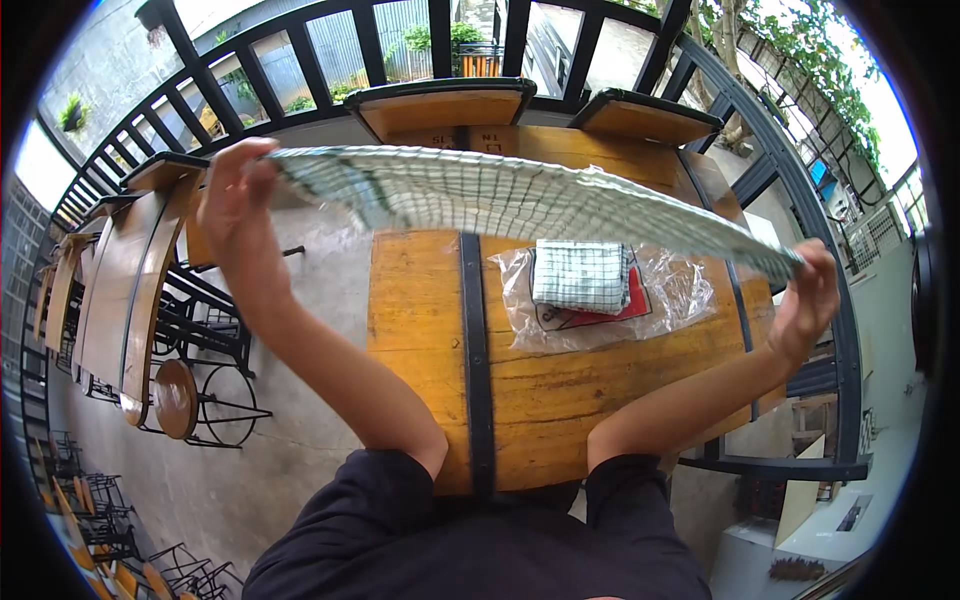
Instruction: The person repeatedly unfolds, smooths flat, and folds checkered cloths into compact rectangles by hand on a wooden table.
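Dark fabric of a shirt (480, 562) sits nearest; beyond, left hand (236, 195) and right hand (808, 300) each grip one end of a checked cloth (500, 195), stretched between them above the table (420, 320).

Dressed in a dark shirt (480, 560), near-black with a faint navy cast. Appears plain and matte across the visible part. Cut short at the left sleeve (345, 505) and the right sleeve (632, 500), with loose hems just above the elbows. Creased softly along the upper arms. Bare below the hems, with slender, tapering forearms (335, 365); likewise uncovered at the left hand (238, 195) and right hand (812, 300).
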Available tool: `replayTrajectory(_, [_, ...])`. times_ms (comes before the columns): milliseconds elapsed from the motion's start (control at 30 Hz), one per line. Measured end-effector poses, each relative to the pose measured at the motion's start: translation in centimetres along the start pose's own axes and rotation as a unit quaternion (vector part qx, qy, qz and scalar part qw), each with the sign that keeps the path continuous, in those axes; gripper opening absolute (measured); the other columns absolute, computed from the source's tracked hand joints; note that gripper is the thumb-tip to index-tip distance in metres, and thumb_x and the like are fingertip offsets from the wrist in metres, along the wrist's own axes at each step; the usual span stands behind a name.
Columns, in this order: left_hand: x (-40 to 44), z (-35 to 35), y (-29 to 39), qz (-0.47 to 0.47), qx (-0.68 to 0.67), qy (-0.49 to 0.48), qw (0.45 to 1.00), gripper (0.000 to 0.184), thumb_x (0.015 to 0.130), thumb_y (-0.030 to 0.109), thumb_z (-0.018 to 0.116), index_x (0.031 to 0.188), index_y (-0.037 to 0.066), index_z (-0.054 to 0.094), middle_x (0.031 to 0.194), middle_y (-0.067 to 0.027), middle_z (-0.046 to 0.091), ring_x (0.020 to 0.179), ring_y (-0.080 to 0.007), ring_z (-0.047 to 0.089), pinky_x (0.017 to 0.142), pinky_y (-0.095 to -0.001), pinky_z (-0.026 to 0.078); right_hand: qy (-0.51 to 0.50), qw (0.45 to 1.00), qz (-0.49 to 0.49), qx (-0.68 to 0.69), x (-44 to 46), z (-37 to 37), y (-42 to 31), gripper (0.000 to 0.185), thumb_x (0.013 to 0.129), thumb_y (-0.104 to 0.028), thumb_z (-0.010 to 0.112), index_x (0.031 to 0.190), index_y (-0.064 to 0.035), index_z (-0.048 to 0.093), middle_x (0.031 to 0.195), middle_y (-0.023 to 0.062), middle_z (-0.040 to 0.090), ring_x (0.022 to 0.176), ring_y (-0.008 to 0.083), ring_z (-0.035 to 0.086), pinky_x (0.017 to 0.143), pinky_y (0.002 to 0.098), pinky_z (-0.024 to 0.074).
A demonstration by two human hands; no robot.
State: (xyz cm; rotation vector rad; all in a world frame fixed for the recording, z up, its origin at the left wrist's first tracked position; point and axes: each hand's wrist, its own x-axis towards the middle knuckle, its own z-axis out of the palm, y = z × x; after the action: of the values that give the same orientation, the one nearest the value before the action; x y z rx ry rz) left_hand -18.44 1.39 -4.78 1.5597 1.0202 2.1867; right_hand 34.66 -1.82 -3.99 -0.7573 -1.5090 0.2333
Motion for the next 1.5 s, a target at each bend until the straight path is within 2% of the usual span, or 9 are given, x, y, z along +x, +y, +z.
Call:
replayTrajectory(100, [-0.8, -2.0, 2.2, 0.018, -0.193, -0.060, 0.979, 0.026, 0.089, 0.021, 0.073, 0.108, 0.006, 0.064, 0.098, -0.0021, 0.055, 0.094, -0.0160, 0.050, 0.087, -0.0307, 0.039, -0.024, 0.980, -0.131, 0.145, -0.6, -0.2, -1.2, 0.021, 0.090, -0.029, 0.068, 0.085, -0.0146, 0.053, 0.073, -0.0024, 0.035, 0.068, 0.0111, 0.033, 0.064, 0.0283, 0.0279])
replayTrajectory(267, [-1.0, -3.4, 3.7, 0.072, -0.363, -0.160, 0.915, 0.021, 0.092, 0.027, 0.069, 0.097, 0.009, 0.060, 0.083, 0.0007, 0.040, 0.078, -0.0144, 0.036, 0.075, -0.0343, 0.028, -0.036, 0.955, -0.154, 0.249, -1.5, -1.6, -1.8, 0.018, 0.089, -0.031, 0.071, 0.086, -0.0196, 0.058, 0.072, -0.0068, 0.042, 0.065, 0.0072, 0.034, 0.065, 0.0266, 0.0274])
replayTrajectory(400, [-1.4, -0.2, 2.9, -0.008, -0.215, -0.048, 0.975, 0.025, 0.091, 0.024, 0.071, 0.105, 0.005, 0.063, 0.086, 0.0003, 0.050, 0.075, -0.0102, 0.044, 0.069, -0.0247, 0.036, -0.074, 0.983, -0.113, 0.127, -0.3, 0.3, -1.2, 0.020, 0.093, -0.026, 0.068, 0.085, -0.0117, 0.058, 0.074, -0.0035, 0.040, 0.068, 0.0108, 0.035, 0.062, 0.0266, 0.0287])
replayTrajectory(567, [0.5, 1.2, -1.3, -0.117, 0.179, -0.064, 0.975, 0.021, 0.088, 0.018, 0.075, 0.101, 0.002, 0.070, 0.087, -0.0003, 0.065, 0.082, -0.0071, 0.056, 0.076, -0.0232, 0.044, -0.043, 0.972, 0.162, -0.167, 0.9, 1.7, 1.6, 0.016, 0.094, -0.015, 0.068, 0.103, -0.0028, 0.070, 0.088, -0.0002, 0.066, 0.080, 0.0050, 0.057, 0.072, 0.0188, 0.0417])
replayTrajectory(800, [0.0, 2.1, 1.2, -0.021, 0.056, -0.046, 0.997, 0.018, 0.086, 0.014, 0.076, 0.099, 0.002, 0.071, 0.091, -0.0026, 0.068, 0.090, -0.0105, 0.061, 0.089, -0.0243, 0.045, 0.079, 0.983, 0.091, -0.137, 0.7, 0.8, 0.0, 0.014, 0.095, -0.013, 0.066, 0.105, -0.0037, 0.070, 0.093, 0.0001, 0.066, 0.086, 0.0066, 0.058, 0.081, 0.0199, 0.0455])
replayTrajectory(1000, [-0.5, 0.7, 2.6, -0.063, 0.153, -0.185, 0.969, 0.021, 0.085, 0.016, 0.076, 0.097, 0.000, 0.069, 0.087, -0.0037, 0.067, 0.085, -0.0107, 0.060, 0.080, -0.0243, 0.045, -0.054, 0.989, 0.109, -0.088, -0.7, -0.2, -2.2, 0.014, 0.094, -0.016, 0.068, 0.096, -0.0025, 0.067, 0.086, -0.0012, 0.062, 0.080, 0.0060, 0.054, 0.071, 0.0218, 0.0419])
replayTrajectory(1133, [-1.9, -0.6, 5.3, 0.045, -0.038, -0.215, 0.975, 0.043, 0.080, 0.036, 0.081, 0.095, -0.001, 0.068, 0.077, -0.0036, 0.064, 0.070, -0.0137, 0.056, 0.067, -0.0261, 0.040, -0.161, 0.960, -0.185, 0.132, -2.4, -1.7, -2.6, 0.016, 0.088, -0.024, 0.074, 0.081, -0.0154, 0.063, 0.070, -0.0039, 0.053, 0.058, 0.0057, 0.042, 0.057, 0.0239, 0.0306])
replayTrajectory(1267, [-0.8, -1.8, 4.9, 0.203, -0.265, -0.379, 0.863, 0.033, 0.080, 0.040, 0.080, 0.087, 0.009, 0.074, 0.070, 0.0007, 0.065, 0.060, -0.0105, 0.057, 0.065, -0.0279, 0.037, -0.249, 0.878, -0.255, 0.318, -3.0, -3.5, -3.2, 0.005, 0.083, -0.018, 0.076, 0.078, -0.0174, 0.077, 0.074, -0.0042, 0.071, 0.058, 0.0033, 0.054, 0.058, 0.0213, 0.0359])
replayTrajectory(1500, [-1.2, -2.4, 6.7, 0.177, -0.314, -0.425, 0.831, 0.011, 0.080, 0.020, 0.081, 0.085, 0.014, 0.073, 0.077, 0.0012, 0.068, 0.067, -0.0090, 0.062, 0.072, -0.0285, 0.042, -0.275, 0.853, -0.277, 0.346, -3.3, -3.7, -3.9, 0.008, 0.083, -0.013, 0.074, 0.081, -0.0183, 0.079, 0.077, -0.0037, 0.073, 0.060, 0.0026, 0.057, 0.060, 0.0206, 0.0373])
